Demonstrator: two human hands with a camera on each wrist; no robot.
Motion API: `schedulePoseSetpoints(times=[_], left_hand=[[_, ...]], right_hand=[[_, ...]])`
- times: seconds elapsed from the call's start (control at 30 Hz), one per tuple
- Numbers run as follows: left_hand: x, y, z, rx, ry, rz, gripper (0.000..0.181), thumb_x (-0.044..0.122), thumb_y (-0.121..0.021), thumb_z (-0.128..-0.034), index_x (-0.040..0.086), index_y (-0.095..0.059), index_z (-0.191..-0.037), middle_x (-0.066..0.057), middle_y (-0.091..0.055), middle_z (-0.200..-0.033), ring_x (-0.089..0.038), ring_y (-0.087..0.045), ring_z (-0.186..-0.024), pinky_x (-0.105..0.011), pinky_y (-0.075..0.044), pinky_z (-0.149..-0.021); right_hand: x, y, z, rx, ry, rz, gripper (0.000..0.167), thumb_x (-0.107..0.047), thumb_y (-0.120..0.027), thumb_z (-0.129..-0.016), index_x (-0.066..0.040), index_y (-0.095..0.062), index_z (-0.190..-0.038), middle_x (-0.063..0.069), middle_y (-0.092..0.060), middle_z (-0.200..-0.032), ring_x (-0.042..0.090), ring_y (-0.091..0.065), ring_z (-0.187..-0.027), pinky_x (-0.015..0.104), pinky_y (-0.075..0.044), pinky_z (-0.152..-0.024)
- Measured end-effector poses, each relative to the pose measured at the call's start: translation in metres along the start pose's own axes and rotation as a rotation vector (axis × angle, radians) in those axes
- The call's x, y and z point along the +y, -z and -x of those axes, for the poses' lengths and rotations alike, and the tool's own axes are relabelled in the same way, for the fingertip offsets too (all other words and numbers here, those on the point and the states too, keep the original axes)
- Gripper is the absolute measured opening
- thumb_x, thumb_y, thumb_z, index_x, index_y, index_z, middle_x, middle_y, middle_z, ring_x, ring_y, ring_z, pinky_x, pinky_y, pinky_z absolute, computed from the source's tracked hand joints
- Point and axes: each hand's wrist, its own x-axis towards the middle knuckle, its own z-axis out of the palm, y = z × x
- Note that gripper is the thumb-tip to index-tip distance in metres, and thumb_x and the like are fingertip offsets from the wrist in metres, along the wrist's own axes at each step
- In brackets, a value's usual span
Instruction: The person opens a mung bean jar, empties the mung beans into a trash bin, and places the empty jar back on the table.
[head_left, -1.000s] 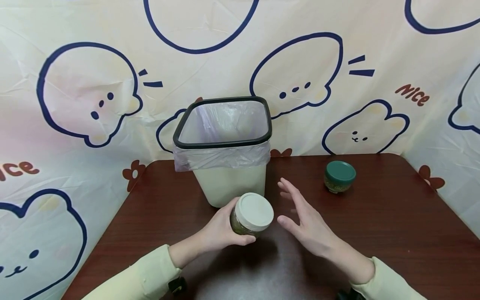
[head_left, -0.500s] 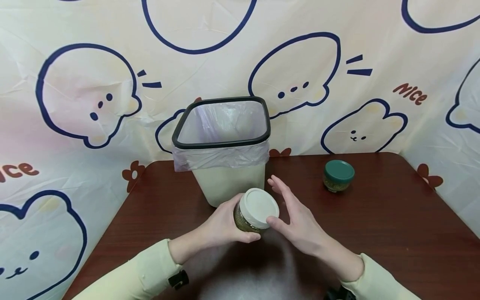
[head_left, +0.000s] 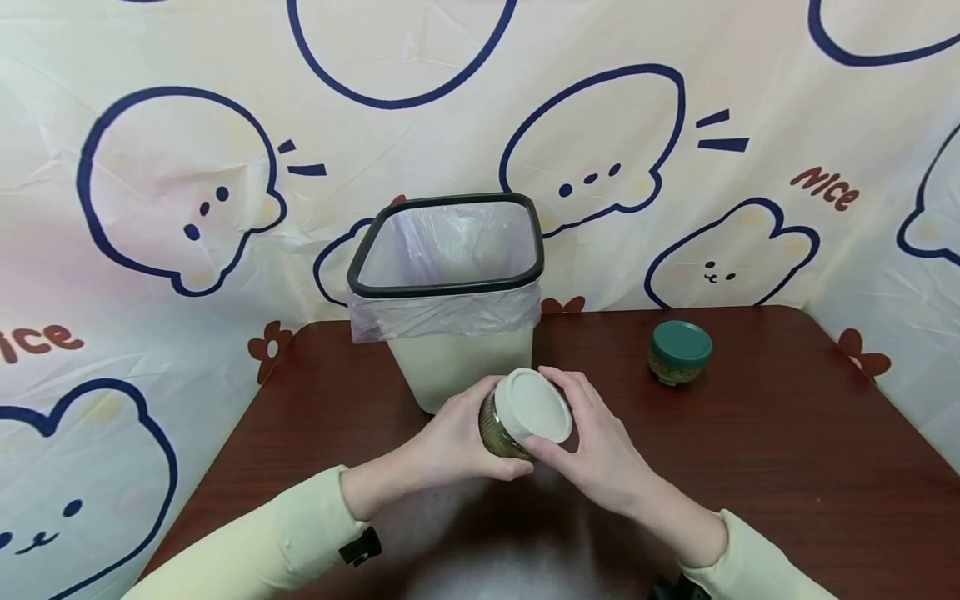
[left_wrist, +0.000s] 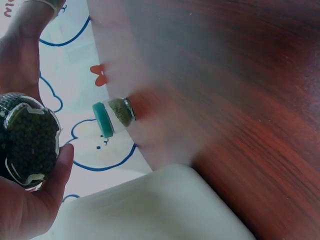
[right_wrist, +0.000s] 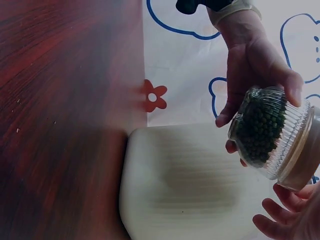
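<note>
My left hand (head_left: 453, 442) holds a ribbed glass jar (head_left: 495, 429) above the table, its fingers around the body. The jar tilts so that its white lid (head_left: 534, 406) leans toward my right hand (head_left: 603, 454). With thumb and fingers, the right hand grips the lid's edge from the right side. Small dark green grains show through the glass jar (right_wrist: 262, 127) in the right wrist view. In the left wrist view the bottom of the jar (left_wrist: 35, 142) faces the camera.
A cream trash can (head_left: 480, 362) with a black rim (head_left: 446, 290) and translucent liner (head_left: 450, 315) stands behind the hands. A second jar with a green lid (head_left: 681, 343) stands at the back right of the brown table (head_left: 780, 433). A printed cloth (head_left: 420, 158) hangs behind.
My right hand has come in from the right and taken hold of the white lid. The left hand has raised the jar slightly, moved it right and tilted it toward the right hand.
</note>
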Motion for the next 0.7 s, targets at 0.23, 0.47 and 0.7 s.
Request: schedulePoseSetpoints(times=[0.23,0.47,0.7], left_hand=[[0.0045,0.0,-0.0001,-0.001,-0.001,-0.006,0.081,0.031,-0.09,-0.0614,0.011,-0.05,-0.13,0.005,-0.061,-0.109,-0.009,-0.059,-0.095,-0.03,-0.05,-0.082],[0.0066,-0.0003,-0.0016,-0.009,0.004,-0.019,0.082,0.031,-0.09,-0.0611,0.01,-0.051,-0.129,0.005,-0.062,-0.108,-0.008,-0.059,-0.093,-0.028,-0.05,-0.08],[0.0073,-0.001,-0.0041,-0.019,-0.013,-0.017,0.079,0.031,-0.09,-0.0595,0.012,-0.053,-0.127,0.009,-0.062,-0.106,-0.006,-0.059,-0.092,-0.027,-0.05,-0.08]], right_hand=[[-0.0007,0.0,-0.0006,0.008,-0.008,-0.005,0.068,-0.037,-0.074,-0.083,-0.014,-0.043,-0.139,-0.002,-0.048,-0.128,0.015,-0.046,-0.113,0.043,-0.046,-0.083],[-0.001,0.0028,-0.002,0.039,-0.019,-0.042,0.066,-0.035,-0.08,-0.079,-0.016,-0.05,-0.134,-0.006,-0.052,-0.121,0.012,-0.046,-0.11,0.041,-0.046,-0.084],[0.0021,0.0063,-0.0035,0.084,0.044,-0.078,0.061,-0.027,-0.085,-0.074,-0.016,-0.056,-0.127,-0.008,-0.054,-0.115,0.011,-0.048,-0.106,0.038,-0.045,-0.082]])
